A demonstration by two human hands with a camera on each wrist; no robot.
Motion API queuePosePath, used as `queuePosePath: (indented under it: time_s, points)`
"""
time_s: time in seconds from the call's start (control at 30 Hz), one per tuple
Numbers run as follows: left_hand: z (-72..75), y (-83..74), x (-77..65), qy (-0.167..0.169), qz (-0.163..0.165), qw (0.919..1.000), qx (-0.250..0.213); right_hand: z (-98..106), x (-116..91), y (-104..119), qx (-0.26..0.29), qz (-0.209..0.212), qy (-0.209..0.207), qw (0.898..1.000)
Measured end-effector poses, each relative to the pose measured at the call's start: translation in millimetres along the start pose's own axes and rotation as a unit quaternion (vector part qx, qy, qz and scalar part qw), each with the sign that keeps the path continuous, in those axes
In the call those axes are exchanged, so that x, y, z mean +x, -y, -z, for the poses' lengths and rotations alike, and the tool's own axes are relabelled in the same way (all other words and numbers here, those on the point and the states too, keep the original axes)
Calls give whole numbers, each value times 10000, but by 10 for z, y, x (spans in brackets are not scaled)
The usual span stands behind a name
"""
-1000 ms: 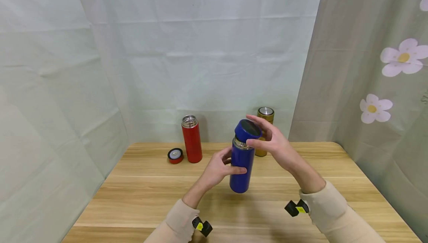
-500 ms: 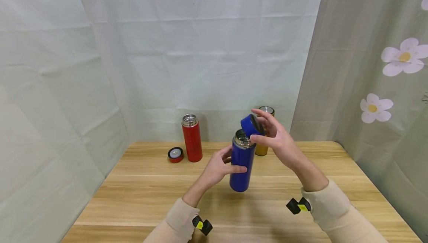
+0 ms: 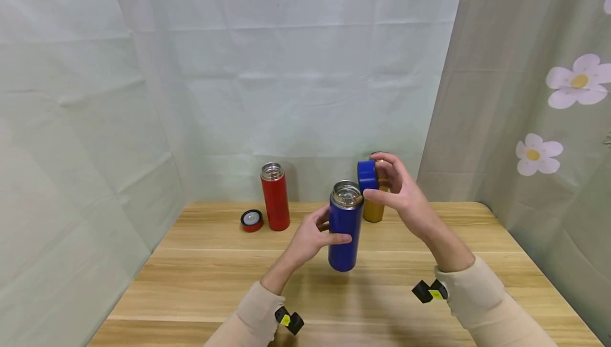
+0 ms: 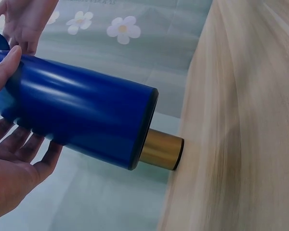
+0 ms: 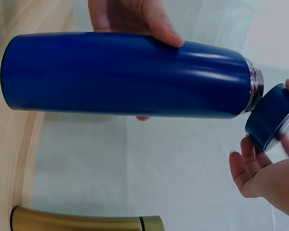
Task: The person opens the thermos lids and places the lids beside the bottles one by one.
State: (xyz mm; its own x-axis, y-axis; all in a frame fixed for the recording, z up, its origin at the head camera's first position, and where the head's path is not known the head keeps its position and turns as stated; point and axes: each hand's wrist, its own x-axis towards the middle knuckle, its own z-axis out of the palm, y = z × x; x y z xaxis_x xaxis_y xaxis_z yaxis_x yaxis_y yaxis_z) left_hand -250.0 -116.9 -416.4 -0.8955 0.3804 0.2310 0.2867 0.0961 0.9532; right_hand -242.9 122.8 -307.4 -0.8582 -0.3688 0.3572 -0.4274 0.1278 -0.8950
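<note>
My left hand [image 3: 309, 240] grips the side of a blue vacuum flask [image 3: 345, 235], fingers behind it and thumb across the front. Its steel mouth is uncovered, and the flask leans slightly. In the left wrist view, the flask's base [image 4: 145, 130] is held off the table. Between thumb and fingers of my right hand [image 3: 403, 193] is the blue lid [image 3: 367, 176], turned on its side just right of the flask's mouth. The right wrist view shows the lid [image 5: 269, 118] close beside the steel neck [image 5: 255, 86].
A red flask [image 3: 275, 206], uncapped, stands at the back left of the wooden table [image 3: 215, 283]. Its red lid [image 3: 251, 221] lies upside down beside it. Behind my right hand stands a gold flask [image 3: 373, 212], partly hidden. Pale cloth [image 3: 310, 97] hangs behind the table.
My right hand has lifted the blue lid off the flask's mouth, moved it right and tipped it onto its side. My left hand has stayed nearly still on the flask.
</note>
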Motion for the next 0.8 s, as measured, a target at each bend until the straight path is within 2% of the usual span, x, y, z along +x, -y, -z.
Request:
queuePosePath:
  time_s: [0.13, 0.2, 0.4, 0.8]
  points:
    - [10, 4, 7, -49, 16, 10000, 16, 21, -3, -4, -167, 171, -8, 9997]
    - [14, 0, 6, -65, 37, 10000, 7, 33, -10, -9, -254, 168, -60, 9995]
    - [25, -14, -4, -94, 89, 9999, -40, 74, -22, -22, -37, 100, -173, 9998]
    - [46, -21, -7, -113, 55, 9999, -62, 120, -14, -67, -345, 135, -446, 9983]
